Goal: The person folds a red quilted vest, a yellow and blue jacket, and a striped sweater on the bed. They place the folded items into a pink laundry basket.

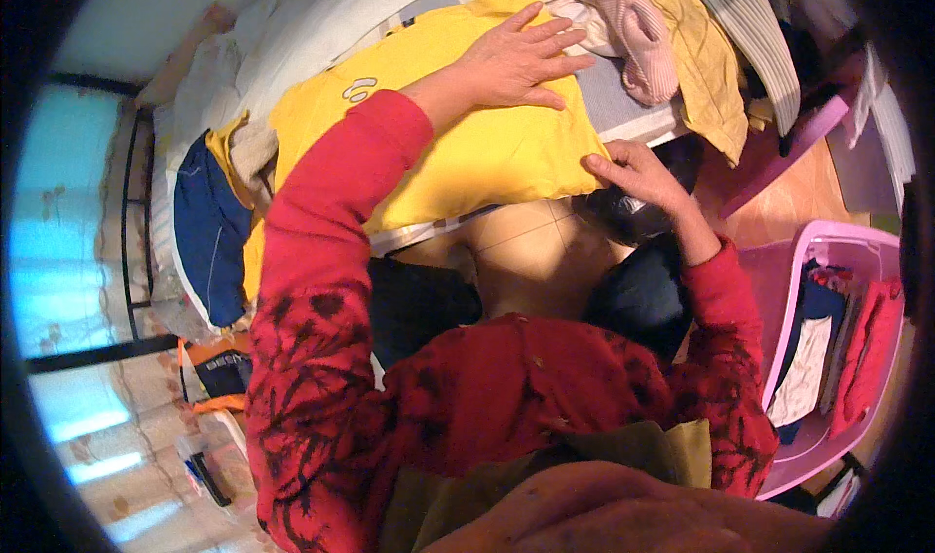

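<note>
A yellow garment (482, 151), likely a shirt, is spread over a low surface before me and bears a small white printed mark. My left hand (520, 62) lies palm down on its upper right part, with the fingers spread and the cloth beneath them. At the near right corner, my right hand (643, 177) pinches the yellow edge, thumb on top and the fingers partly hidden. The cloth's near edge hangs slightly over the surface's front rim, above my knees.
Pink ribbed clothing (646, 56) and a mustard garment (705, 64) lie at the far right. A pink plastic tub (803, 243) with folded clothes stands at my right. Dark blue clothing (208, 224) drapes at the left. Bedding-like white cloth (307, 34) covers the back.
</note>
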